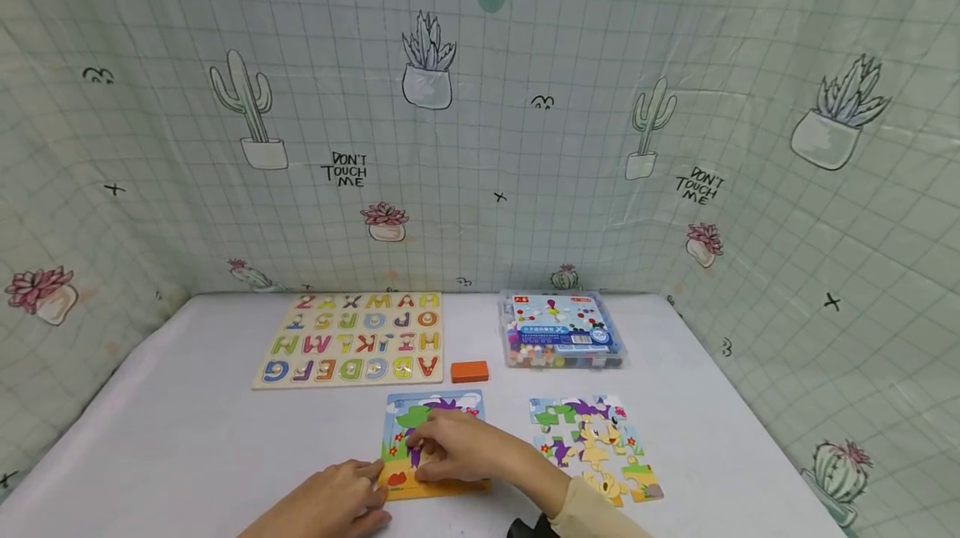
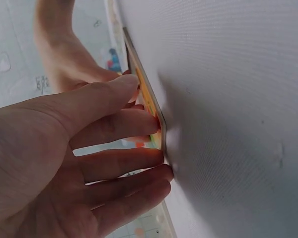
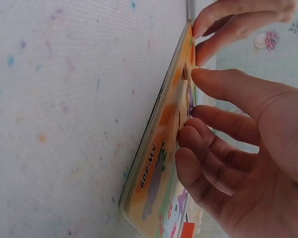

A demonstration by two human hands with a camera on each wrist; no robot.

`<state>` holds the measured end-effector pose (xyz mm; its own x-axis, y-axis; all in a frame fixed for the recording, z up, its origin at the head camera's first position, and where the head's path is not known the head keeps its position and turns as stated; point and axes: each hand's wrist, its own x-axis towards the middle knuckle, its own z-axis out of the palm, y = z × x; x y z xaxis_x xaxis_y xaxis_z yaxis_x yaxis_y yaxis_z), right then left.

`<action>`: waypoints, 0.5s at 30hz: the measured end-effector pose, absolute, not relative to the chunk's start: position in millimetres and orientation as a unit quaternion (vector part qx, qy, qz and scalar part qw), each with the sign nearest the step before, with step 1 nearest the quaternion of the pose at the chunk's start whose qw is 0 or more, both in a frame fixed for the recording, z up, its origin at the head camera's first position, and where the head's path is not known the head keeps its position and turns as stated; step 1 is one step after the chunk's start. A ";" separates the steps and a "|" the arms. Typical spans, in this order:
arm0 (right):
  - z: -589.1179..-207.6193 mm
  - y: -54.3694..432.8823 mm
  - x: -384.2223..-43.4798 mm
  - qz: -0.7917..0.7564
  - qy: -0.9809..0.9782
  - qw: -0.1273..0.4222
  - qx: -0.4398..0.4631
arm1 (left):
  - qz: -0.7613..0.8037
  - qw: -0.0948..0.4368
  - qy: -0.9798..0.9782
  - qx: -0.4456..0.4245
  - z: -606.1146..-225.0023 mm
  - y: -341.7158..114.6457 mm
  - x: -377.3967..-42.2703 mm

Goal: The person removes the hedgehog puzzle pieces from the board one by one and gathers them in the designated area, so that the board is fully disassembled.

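A jigsaw board [image 1: 397, 488] with a cartoon picture lies on the white table before me, partly filled with pieces. My left hand [image 1: 333, 500] rests at its lower left corner; in the left wrist view the left hand's fingers [image 2: 121, 161] are nearly straight and touch the board's edge. Over the board, my right hand [image 1: 461, 446] has thumb and index finger at either side of a purple puzzle piece [image 1: 415, 456], which seems pinched and is partly hidden. The right wrist view shows the right hand's other fingers [image 3: 208, 153] bent close above the board [image 3: 156, 173].
A second cartoon jigsaw [image 1: 600, 438], its pieces loosely spread with gaps, lies to the right. Behind the board are an orange block [image 1: 469, 372], a wooden alphabet board [image 1: 348, 338] and a clear plastic box of colourful beads [image 1: 562, 329]. A patterned cloth surrounds the table.
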<state>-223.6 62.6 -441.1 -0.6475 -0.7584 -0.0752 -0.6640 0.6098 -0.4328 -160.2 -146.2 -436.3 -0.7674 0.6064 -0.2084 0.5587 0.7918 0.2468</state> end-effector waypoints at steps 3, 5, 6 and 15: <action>-441.8 61.7 -224.2 -0.189 0.889 0.132 -0.396 | 0.088 0.141 0.936 0.311 -435.9 -147.3 -159.7; -442.1 61.0 -224.7 -0.194 0.889 0.135 -0.392 | 0.090 0.139 0.937 0.308 -435.9 -147.6 -159.4; -442.3 60.6 -225.0 -0.197 0.889 0.136 -0.391 | 0.092 0.139 0.938 0.305 -435.8 -147.5 -159.4; -444.7 56.0 -228.9 -0.244 0.877 0.140 -0.390 | 0.101 0.127 0.941 0.296 -434.7 -146.1 -158.0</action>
<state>-228.9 56.0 -444.7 -0.6569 -0.7520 -0.0552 -0.6156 0.5771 -0.5366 -158.0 -146.1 -434.7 -0.7924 0.5828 -0.1803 0.5315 0.8046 0.2649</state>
